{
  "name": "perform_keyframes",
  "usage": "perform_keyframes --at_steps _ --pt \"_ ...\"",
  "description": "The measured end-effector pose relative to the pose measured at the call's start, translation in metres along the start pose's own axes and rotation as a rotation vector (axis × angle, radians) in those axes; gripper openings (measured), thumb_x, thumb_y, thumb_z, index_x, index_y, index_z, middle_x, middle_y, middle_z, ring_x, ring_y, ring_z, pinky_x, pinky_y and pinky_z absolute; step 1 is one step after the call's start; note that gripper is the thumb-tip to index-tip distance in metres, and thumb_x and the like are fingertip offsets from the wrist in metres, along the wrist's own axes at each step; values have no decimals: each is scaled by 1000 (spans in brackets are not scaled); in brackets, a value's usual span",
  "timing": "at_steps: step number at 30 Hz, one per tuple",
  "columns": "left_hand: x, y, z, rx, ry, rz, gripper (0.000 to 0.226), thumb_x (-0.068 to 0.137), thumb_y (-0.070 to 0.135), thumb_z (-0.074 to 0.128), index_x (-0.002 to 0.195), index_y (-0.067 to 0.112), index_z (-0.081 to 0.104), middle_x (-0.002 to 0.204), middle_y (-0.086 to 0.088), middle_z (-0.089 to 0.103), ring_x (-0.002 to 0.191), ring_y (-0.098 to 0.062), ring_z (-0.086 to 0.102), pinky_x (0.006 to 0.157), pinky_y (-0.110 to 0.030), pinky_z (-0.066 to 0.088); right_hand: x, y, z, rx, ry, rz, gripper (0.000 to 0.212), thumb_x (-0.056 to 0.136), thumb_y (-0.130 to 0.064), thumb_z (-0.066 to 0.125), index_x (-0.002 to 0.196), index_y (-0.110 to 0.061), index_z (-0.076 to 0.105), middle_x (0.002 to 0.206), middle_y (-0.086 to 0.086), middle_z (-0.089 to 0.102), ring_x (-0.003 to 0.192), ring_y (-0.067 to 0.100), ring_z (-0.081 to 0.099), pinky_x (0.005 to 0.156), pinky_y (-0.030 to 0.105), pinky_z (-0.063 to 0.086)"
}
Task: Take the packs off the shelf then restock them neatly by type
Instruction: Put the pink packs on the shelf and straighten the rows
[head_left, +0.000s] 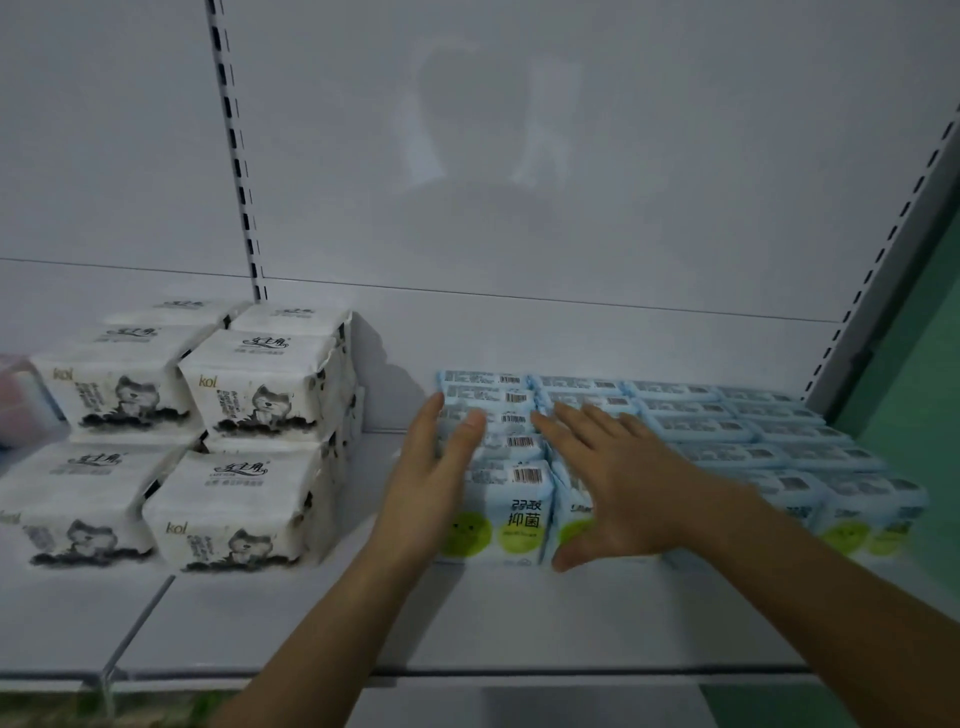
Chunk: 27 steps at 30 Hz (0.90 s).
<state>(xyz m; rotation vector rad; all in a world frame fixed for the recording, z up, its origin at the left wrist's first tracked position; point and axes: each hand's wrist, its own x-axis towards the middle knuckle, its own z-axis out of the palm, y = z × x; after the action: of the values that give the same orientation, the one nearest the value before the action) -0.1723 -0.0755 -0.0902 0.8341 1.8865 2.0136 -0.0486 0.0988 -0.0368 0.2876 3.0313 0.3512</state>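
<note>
- White shelf (467, 613) holds blue packs (701, 431) at right, white packs (249, 395) apart at left.
- My left hand (436, 467) and right hand (618, 483), fingers straight, press the blue rows; a hard push could topple them.

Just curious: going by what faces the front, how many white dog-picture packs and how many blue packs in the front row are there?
White packs showing the dog picture: 4
Blue packs in the front row: 4, going by the columns behind; the right hand and its arm partly hide two
Total: 8
</note>
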Motion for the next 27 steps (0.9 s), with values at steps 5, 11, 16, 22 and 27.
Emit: perform_keyframes --at_steps 5,11,16,22,27 --pt "5 -7 11 235 77 132 86 78 84 49 149 37 34 154 8 39 136 -13 46 110 -47 44 3 -2 9 25 81 -1 129 67 -90 54 157 -30 -15 168 4 -8 154 28 -4 123 52 4" --pt "-12 20 21 811 164 584 79 91 69 43 153 22 32 163 -2 24 151 -19 18 121 -42 18 -46 31 -4 15 65 28 131 63 -93 53 153 -36 -23 165 -7 -20 152 17 -17 124 47 -6" --pt "-24 33 93 1339 -355 665 84 92 73 34 158 22 17 166 -3 13 154 -24 3 124 -48 0 -88 97 6 -25 -92 172 117 70 -93 43 157 -36 -12 167 -8 -12 153 16 -9 124 49 0" --pt "-18 35 155 1528 -393 553 77 98 68 20 159 21 13 166 -7 11 153 -29 1 123 -52 0 -83 115 37 80 112 54 118 66 -98 -2 160 -27 12 166 4 18 152 27 18 121 53 17" --pt "-14 34 179 1562 -383 507 88 88 77 7 159 24 5 167 -4 8 153 -26 3 124 -48 4 -122 180 41 24 69 40 119 66 -97 33 156 -37 -14 167 -5 -12 153 20 -8 123 51 -1"
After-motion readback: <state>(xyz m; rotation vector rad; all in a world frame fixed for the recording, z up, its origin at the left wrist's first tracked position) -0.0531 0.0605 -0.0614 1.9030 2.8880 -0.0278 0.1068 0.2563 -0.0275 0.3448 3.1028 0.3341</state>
